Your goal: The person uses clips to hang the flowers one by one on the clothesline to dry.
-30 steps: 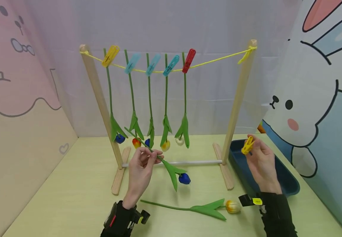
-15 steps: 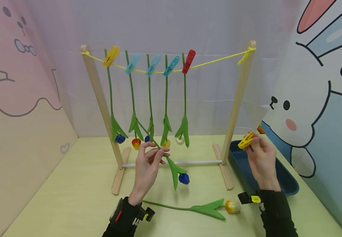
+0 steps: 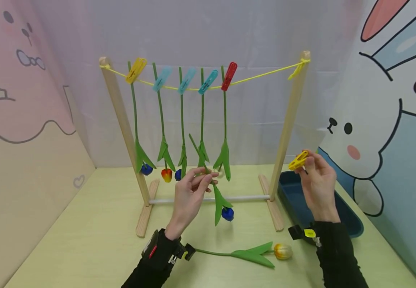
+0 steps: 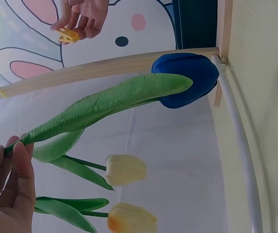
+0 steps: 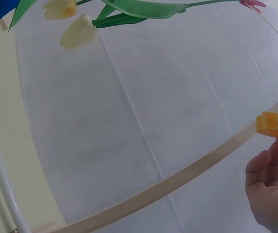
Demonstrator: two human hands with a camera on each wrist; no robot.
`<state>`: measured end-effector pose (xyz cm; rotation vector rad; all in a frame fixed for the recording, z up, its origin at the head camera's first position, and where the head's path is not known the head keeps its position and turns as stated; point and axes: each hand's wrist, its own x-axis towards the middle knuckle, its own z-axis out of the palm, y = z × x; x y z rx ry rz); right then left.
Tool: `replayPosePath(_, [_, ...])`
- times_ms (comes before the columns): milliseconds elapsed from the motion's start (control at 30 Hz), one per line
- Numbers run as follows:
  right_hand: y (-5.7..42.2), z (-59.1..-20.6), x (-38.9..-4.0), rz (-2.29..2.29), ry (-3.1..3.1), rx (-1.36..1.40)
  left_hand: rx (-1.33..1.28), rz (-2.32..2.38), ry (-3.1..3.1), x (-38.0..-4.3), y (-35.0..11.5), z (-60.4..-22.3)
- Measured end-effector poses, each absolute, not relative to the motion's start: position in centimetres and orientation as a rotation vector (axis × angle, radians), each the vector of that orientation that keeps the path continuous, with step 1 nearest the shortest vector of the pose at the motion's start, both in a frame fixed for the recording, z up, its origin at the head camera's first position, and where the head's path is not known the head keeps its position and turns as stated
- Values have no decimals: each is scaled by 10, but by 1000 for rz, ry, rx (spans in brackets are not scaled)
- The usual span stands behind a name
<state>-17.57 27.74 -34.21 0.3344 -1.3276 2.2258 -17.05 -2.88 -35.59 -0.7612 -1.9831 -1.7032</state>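
Observation:
My left hand [image 3: 191,196] pinches the green stem of a blue tulip [image 3: 227,213], whose head hangs down to the right. The same blue tulip [image 4: 187,80] fills the middle of the left wrist view. A yellow clothespin [image 3: 298,160] is held between the thumb and fingers of my right hand [image 3: 317,184], in front of the right post. Several tulips hang head down from a yellow string [image 3: 258,75], clipped by a yellow clothespin [image 3: 136,71], light blue clothespins [image 3: 163,79] and a red clothespin [image 3: 229,76]. A yellow-white tulip [image 3: 283,251] lies on the table.
Two wooden posts [image 3: 289,124] on wooden feet carry the string, joined low down by a white rod [image 3: 244,198]. A dark blue tray [image 3: 352,218] sits at the right, behind my right forearm. Printed walls stand on both sides of the table [image 3: 96,248].
My left hand has moved right and slightly up with the blue tulip, whose stem now points more steeply upward. My right hand has risen a little, and the yellow clothespin has tilted toward the left.

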Motion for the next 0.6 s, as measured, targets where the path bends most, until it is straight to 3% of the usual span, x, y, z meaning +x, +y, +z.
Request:
replayPosePath(400, [265,-302,-195,2023,-1397,334,-855,-1615,-1962,-183,-14,-347])
replayPosePath(433, [264,-297,-197,1978,-1420,334,-880,-1597,-1938,-199,-11,-361])
replayPosePath(600, [258,-271,-206,1824,-1441,377,-900,-1581,-1934,-209,0,-350])
